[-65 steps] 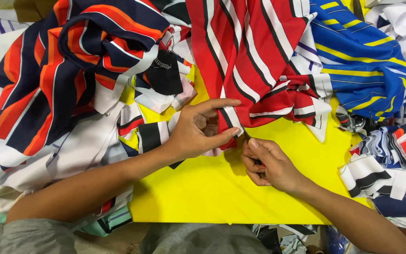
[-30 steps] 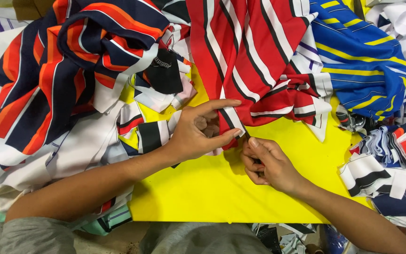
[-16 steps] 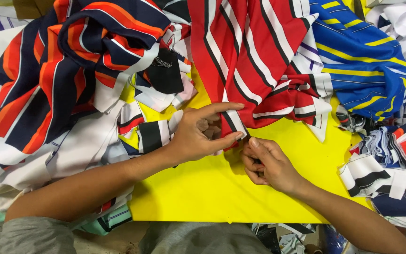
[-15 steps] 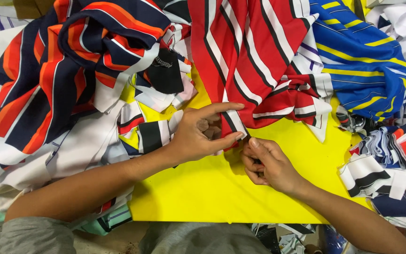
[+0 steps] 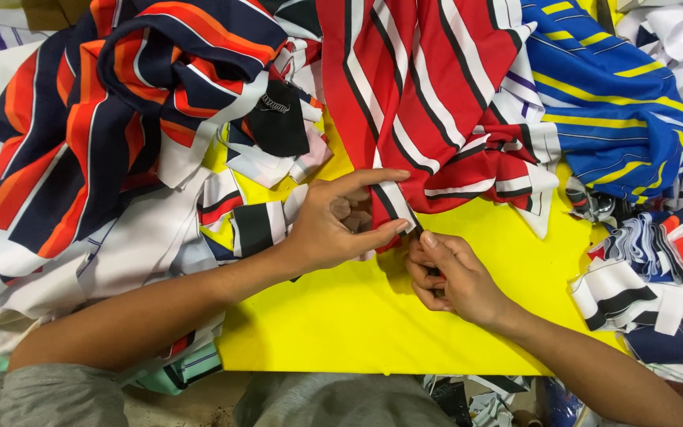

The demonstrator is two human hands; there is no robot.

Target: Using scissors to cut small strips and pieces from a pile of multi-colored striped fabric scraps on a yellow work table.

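A red fabric piece (image 5: pixel 428 87) with white and dark stripes lies across a yellow sheet (image 5: pixel 357 324). My left hand (image 5: pixel 333 221) pinches its lower edge between thumb and fingers. Just to the right, my right hand (image 5: pixel 448 273) is curled against the same edge, fingertips touching the cloth; a thin dark thing seems to sit in its fingers, too hidden to name.
A heap of navy, orange and white striped cloth (image 5: pixel 112 119) fills the left. Blue fabric with yellow stripes (image 5: pixel 618 111) lies at the upper right. Several small folded striped pieces (image 5: pixel 658 269) are stacked at the right edge. Scraps lie below the sheet's front edge.
Both hands stay at the red fabric's lower edge; my left thumb has shifted slightly along the cloth. Nothing else moved.
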